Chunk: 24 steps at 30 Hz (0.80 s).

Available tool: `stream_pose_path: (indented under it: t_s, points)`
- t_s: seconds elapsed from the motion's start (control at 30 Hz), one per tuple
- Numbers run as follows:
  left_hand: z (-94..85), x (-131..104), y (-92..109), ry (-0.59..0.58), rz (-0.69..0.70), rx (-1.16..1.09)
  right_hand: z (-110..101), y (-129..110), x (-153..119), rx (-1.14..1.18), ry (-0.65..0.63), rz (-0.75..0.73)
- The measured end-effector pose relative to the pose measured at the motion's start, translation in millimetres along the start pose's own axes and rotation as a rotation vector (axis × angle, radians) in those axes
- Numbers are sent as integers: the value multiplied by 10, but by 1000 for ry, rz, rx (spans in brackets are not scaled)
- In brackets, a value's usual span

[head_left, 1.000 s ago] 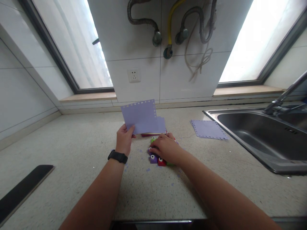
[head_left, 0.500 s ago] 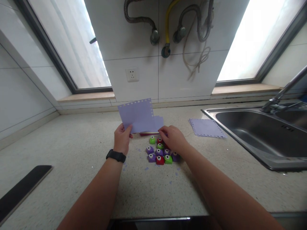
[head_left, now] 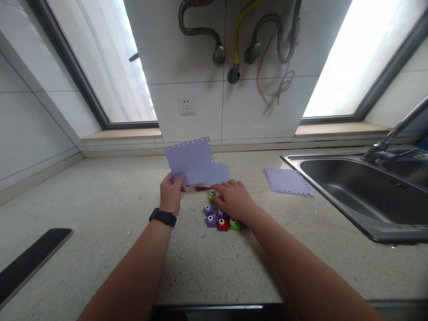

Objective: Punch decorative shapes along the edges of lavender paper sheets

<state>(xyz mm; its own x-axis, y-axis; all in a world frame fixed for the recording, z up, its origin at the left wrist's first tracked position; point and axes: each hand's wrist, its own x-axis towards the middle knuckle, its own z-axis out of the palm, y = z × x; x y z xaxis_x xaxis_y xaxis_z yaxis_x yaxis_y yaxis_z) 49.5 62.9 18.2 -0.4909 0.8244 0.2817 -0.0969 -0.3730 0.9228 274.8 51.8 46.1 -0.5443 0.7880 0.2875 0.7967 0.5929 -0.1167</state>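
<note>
My left hand [head_left: 171, 191], a black band on its wrist, pinches a lilac sheet of paper [head_left: 190, 158] by its lower edge. Small punched holes run along the sheet's top and right edges. My right hand [head_left: 236, 200] reaches over a cluster of small craft punches, thumb and forefinger apart on either side of a green craft punch [head_left: 211, 196]. Nearer me stand a purple punch [head_left: 211, 221], a red punch [head_left: 223, 224] and another green punch [head_left: 234, 224]. The right hand hides several punches. More lilac paper [head_left: 220, 173] lies behind the held sheet.
Lilac sheets with punched edges [head_left: 289, 181] lie by the steel sink [head_left: 334, 187] on the right. A dark flat object [head_left: 33, 263] rests at the left. Lilac paper scraps [head_left: 203, 236] dot the counter [head_left: 113, 200]. Hoses and a socket [head_left: 186, 105] are on the wall behind.
My right hand has moved left across the punches, from the red one to the green one, and its fingers have stretched out. The left hand holds the sheet in the same place.
</note>
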Motion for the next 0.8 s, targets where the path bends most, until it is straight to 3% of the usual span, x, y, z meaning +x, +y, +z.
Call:
stream_pose_path:
  t_s: [0.13, 0.37, 0.57, 0.8]
  points:
    - [6, 1, 4, -2, 0, -3, 24, -57, 35, -29, -68, 17]
    - [17, -18, 32, -6, -16, -23, 40, -43, 89, 36, -76, 73]
    - [37, -32, 121, -13, -106, -279, 57, -33, 66, 8, -42, 70]
    - [48, -36, 140, -76, -188, -428, 54, -46, 65, 34, -52, 121]
